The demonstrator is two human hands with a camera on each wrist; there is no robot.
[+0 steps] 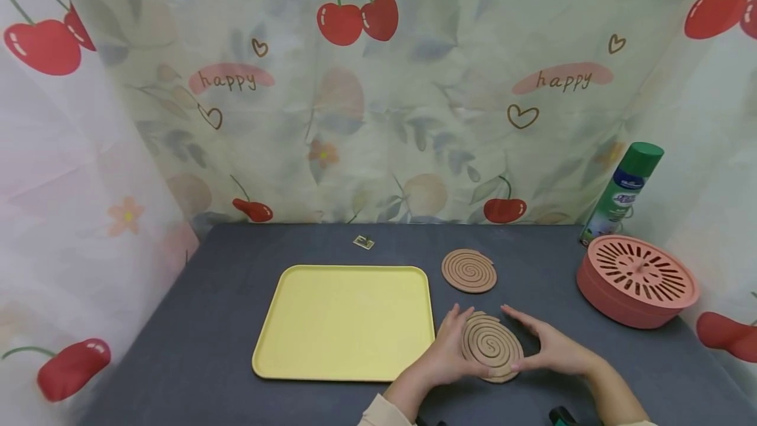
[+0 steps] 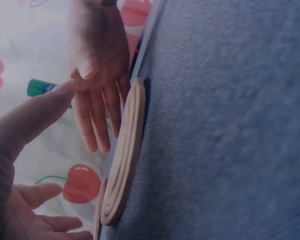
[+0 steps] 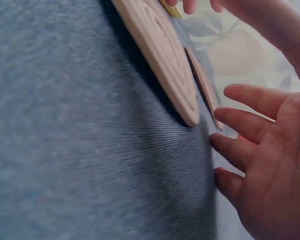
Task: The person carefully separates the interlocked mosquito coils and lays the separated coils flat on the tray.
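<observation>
A brown spiral mosquito coil (image 1: 491, 344) lies on the dark cloth right of the yellow tray, between my two hands. On its left side is my left hand (image 1: 451, 352), fingers extended and thumb near the coil's front edge. My right hand (image 1: 552, 346) stands at the other side, thumb and fingers spread apart. Both wrist views show the fingers loosely spread and not curled round the coil (image 2: 124, 157); whether a thumb tip touches it I cannot tell. Behind it lies a second mosquito coil (image 1: 469, 271), also seen edge-on in the right wrist view.
The yellow tray (image 1: 345, 324) lies left of my hands. A small metal stand (image 1: 363, 242) is behind it. At the right are a pink round box (image 1: 635, 281) with a slotted lid and a green spray can (image 1: 621, 192). Printed curtains (image 1: 414, 117) hang around the table.
</observation>
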